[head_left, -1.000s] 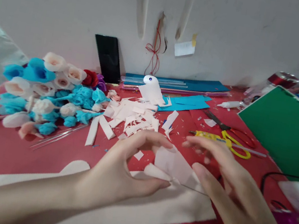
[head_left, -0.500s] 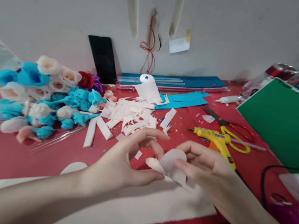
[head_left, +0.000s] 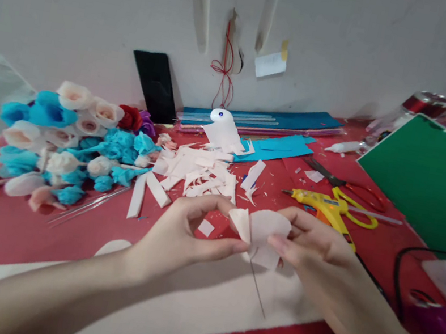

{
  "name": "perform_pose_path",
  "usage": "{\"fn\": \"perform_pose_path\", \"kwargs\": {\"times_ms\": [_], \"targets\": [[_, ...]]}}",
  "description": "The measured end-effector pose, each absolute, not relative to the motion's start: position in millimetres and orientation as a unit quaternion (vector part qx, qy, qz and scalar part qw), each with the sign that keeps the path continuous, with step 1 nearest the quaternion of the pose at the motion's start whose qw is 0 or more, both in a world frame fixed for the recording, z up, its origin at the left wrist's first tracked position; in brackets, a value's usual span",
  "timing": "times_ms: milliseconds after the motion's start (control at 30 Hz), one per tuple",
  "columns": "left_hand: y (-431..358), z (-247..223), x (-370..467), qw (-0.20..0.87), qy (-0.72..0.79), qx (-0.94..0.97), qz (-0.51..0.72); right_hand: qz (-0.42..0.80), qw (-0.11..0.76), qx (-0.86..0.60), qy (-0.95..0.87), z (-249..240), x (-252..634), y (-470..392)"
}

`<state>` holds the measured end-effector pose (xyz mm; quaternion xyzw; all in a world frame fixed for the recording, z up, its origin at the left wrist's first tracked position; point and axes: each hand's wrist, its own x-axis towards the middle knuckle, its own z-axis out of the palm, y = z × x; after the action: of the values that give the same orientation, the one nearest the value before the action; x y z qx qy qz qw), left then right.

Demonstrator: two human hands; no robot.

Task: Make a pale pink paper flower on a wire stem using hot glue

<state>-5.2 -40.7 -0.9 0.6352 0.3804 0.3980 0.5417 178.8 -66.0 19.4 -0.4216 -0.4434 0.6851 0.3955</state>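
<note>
My left hand (head_left: 194, 231) pinches a small rolled white paper flower bud (head_left: 241, 223) between thumb and fingers. A thin wire stem (head_left: 257, 289) slants down and to the right from the bud's base. My right hand (head_left: 312, 246) is closed on a rounded white paper petal (head_left: 264, 229), its thumb in front and its fingers behind. The petal's left edge meets the bud; whether it is stuck there I cannot tell. Under both hands lies a long sheet of white paper (head_left: 178, 320) on the red tabletop.
White paper scraps (head_left: 205, 172) are heaped mid-table. Blue, white and pink paper flowers (head_left: 67, 145) crowd the left. A yellow glue gun (head_left: 322, 206) and scissors (head_left: 340, 185) lie at right, beside a green board (head_left: 423, 179). A black phone (head_left: 154, 86) leans on the wall.
The bud has turned more upright, and its wire now points down rather than sideways. My right hand has brought the petal up flat against the bud's side.
</note>
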Motion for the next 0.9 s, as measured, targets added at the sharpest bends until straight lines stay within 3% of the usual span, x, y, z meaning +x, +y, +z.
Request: {"fn": "perform_pose_path", "kwargs": {"times_ms": [400, 667, 900], "targets": [[-41.6, -1.8, -6.7, 0.57, 0.375, 0.63, 0.371, 0.631, 0.383, -0.454, -0.499, 18.4, 179.9, -66.1], [-42.1, 0.1, -3.0, 0.625, 0.384, 0.595, 0.329, 0.519, 0.366, -0.475, -0.609, 16.3, 184.0, -63.6], [-44.8, -2.0, 0.7, 0.631, 0.382, 0.609, 0.292, 0.526, 0.352, -0.447, -0.632, 16.2, 184.2, -59.9]]}}
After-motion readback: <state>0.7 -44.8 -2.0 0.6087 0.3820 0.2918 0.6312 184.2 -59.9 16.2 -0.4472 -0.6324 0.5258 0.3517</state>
